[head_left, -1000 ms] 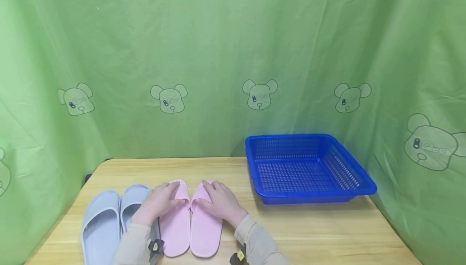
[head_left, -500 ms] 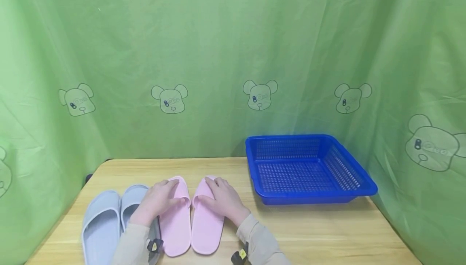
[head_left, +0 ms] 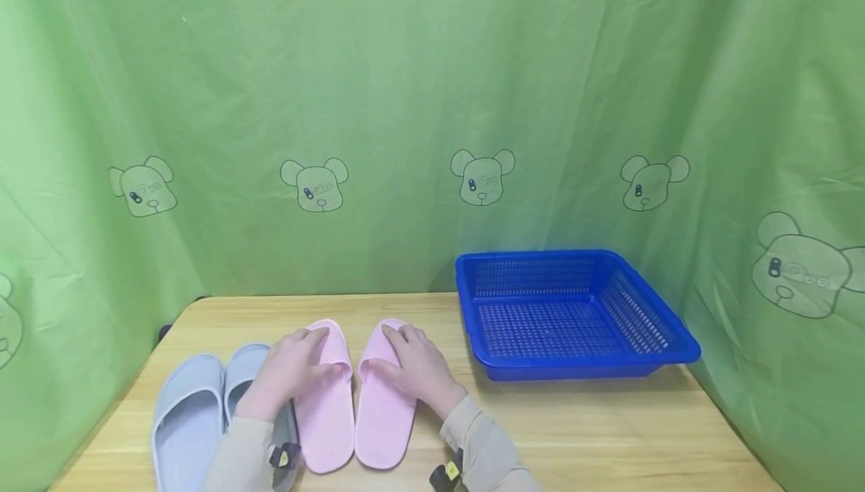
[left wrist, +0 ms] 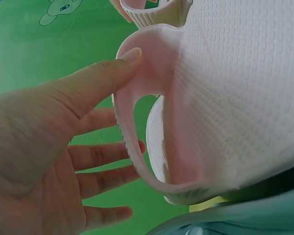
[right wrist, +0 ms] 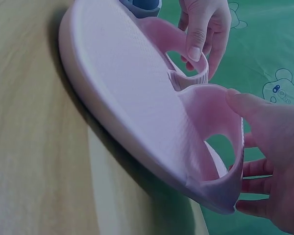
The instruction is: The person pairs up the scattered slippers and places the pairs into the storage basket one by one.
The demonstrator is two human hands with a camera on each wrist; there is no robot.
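Observation:
Two pink slippers lie side by side, toes pointing away. My left hand (head_left: 287, 372) grips the strap of the left pink slipper (head_left: 327, 424). In the left wrist view its thumb presses inside the strap (left wrist: 159, 54), with fingers along the outside. Likewise, my right hand (head_left: 419, 372) pinches the strap of the right pink slipper (head_left: 387, 424), thumb within the opening and fingers beyond it. The toes stand a little apart while the heels are close together. In the right wrist view, a dark shadow runs along the right slipper's edge above the wood.
A pair of grey-blue slippers (head_left: 189, 432) lies at the left, partly behind my left forearm. A blue plastic basket (head_left: 581, 362) with perforated walls stands at the back right of the wooden table (head_left: 581, 439). Green curtain (head_left: 405, 252) surrounds the table.
Both pink slippers have shifted slightly away from me, and their toes have spread apart. My hands moved along with them, keeping hold of the straps. The basket and grey-blue slippers stayed put.

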